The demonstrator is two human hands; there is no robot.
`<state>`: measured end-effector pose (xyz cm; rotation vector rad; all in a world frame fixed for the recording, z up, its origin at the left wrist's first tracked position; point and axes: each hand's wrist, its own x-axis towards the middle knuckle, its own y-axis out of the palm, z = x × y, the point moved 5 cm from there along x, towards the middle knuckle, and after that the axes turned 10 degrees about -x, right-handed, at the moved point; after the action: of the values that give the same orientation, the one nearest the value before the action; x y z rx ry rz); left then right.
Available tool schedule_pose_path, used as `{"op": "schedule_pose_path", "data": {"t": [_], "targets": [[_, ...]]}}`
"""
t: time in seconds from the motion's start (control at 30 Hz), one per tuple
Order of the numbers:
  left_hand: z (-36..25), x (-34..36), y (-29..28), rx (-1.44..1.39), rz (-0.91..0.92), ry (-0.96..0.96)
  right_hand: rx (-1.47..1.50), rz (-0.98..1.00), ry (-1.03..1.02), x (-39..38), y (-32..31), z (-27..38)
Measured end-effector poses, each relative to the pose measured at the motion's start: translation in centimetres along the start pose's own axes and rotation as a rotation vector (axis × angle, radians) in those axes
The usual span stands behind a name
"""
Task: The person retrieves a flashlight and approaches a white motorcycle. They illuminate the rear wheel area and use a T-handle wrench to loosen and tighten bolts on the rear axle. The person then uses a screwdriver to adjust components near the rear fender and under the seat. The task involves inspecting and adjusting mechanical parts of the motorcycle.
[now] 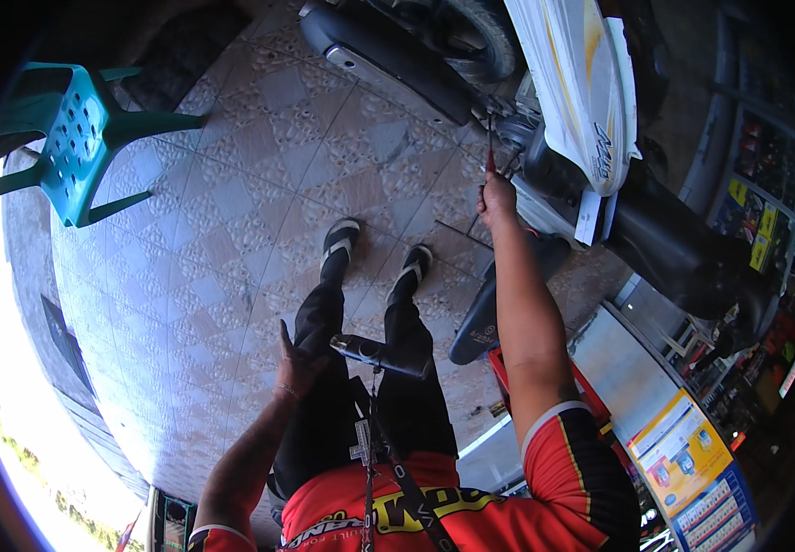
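My right hand (498, 198) is closed around the red handle of a screwdriver (491, 158). The thin shaft points away from me into the dark engine area of a motor scooter (512, 133), just beside the rear end of its white and yellow side panel (567, 83). Whether the tip touches a part there is too small to tell. My left hand (301, 368) rests by my left thigh with its fingers stretched out and nothing in it. Near my legs a dark cylindrical object (379, 354) hangs by a cord.
The scooter's black exhaust (388, 64) and rear wheel (485, 46) are at the top. A black body part (489, 313) lies on the tiled floor (204, 267), right of my feet. A green plastic chair (75, 138) stands far left. Display shelves (756, 202) line the right.
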<state>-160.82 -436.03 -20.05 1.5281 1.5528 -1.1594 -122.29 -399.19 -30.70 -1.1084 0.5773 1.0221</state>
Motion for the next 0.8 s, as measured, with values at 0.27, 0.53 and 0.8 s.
{"op": "schedule_pose_path", "data": {"t": [0.27,0.53,0.8], "targets": [[2.6,1.7,0.7,0.003,0.1,0.232,-0.146,-0.114,-0.034,0.1,0.2,0.5],[0.7,0.8,1.1,-0.507,0.104,0.041,0.072,-0.087,0.057,-0.4,0.5,0.8],[1.0,1.7,0.0,0.103,-0.082,0.056,1.259,0.47,0.336,-0.9,5.4,3.2]]}}
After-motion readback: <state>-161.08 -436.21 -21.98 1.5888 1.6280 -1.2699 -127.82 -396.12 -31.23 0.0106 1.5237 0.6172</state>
